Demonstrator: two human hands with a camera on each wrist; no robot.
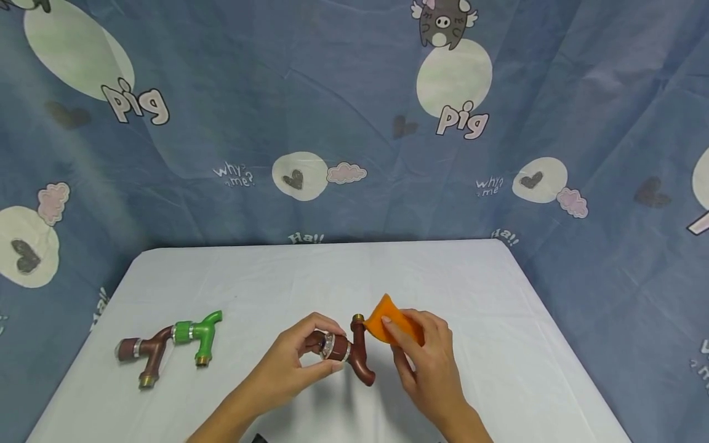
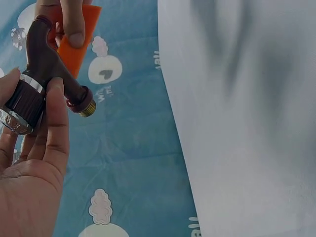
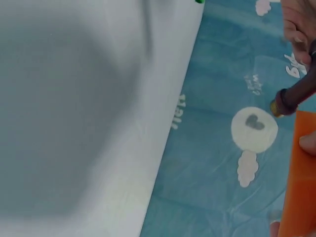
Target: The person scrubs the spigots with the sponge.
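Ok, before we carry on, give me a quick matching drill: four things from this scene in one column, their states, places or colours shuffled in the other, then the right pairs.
Things:
1. Orange cloth
2. Left hand
3. Green tap
4. Tabletop

States, places, colours:
A. Grips the held brown tap
B. White
C. Pinched in the right hand
D. On the left side of the table, beside the lying brown tap

Right pairs: 1-C, 2-A, 3-D, 4-B
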